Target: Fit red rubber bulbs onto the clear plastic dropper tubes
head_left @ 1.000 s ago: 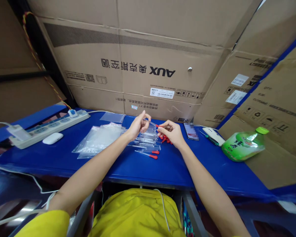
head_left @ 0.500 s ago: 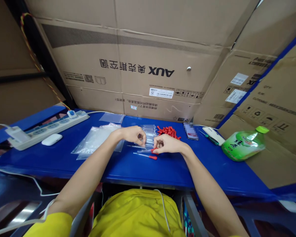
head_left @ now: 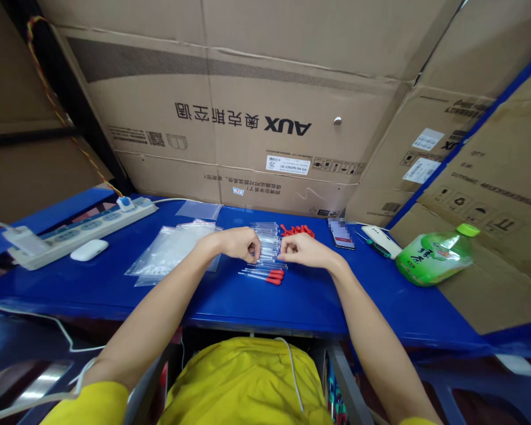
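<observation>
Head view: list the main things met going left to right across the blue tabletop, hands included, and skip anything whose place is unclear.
White power strip → clear plastic bags → left hand → right hand → phone → white object → green bottle.

My left hand, fingers curled, is at the left side of a row of clear tubes on the blue worktop. My right hand pinches by their right ends, near a pile of red bulbs. Three red-ended droppers lie nearer me; plastic bags lie left, a phone right.
</observation>
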A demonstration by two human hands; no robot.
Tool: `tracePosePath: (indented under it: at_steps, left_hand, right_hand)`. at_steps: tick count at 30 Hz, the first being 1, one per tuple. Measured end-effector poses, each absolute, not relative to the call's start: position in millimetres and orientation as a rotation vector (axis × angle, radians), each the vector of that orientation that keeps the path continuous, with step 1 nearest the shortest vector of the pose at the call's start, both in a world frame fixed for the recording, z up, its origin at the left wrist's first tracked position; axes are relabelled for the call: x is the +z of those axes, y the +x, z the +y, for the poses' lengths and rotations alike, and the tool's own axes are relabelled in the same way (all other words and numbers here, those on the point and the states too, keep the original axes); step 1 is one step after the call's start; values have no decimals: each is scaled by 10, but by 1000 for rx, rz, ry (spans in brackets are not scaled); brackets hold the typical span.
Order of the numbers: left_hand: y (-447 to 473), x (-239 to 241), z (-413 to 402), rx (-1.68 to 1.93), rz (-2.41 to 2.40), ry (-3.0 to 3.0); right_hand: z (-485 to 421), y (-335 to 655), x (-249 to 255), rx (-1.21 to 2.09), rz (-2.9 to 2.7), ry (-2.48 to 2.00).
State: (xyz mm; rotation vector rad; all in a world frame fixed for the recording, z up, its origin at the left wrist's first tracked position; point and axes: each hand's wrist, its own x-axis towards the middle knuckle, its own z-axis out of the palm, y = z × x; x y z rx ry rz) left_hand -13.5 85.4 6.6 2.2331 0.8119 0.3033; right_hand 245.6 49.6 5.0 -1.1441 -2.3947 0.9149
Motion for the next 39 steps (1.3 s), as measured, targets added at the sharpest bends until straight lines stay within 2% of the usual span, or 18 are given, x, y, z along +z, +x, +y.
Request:
tracePosePath:
  at_steps: [3, 9, 18, 28, 39]
  left_hand:
    - [-142, 119, 834, 347, 857, 2315]
    - [-132, 254, 783, 577, 857, 2483]
    - [-90, 210, 790, 776, 794, 2491]
    - [32, 114, 776, 829, 907, 2608]
    - [126, 9, 774, 927, 963, 2542]
  right_hand:
    - [567, 2608, 112, 660, -2290, -1301]
    - [662, 2873, 122, 573, -2196, -1499]
    - [686, 2936, 169, 82, -2163, -1628]
    - [738, 2894, 4, 25, -2187, -1699]
    - [775, 2785, -7, -53, -1937, -1586]
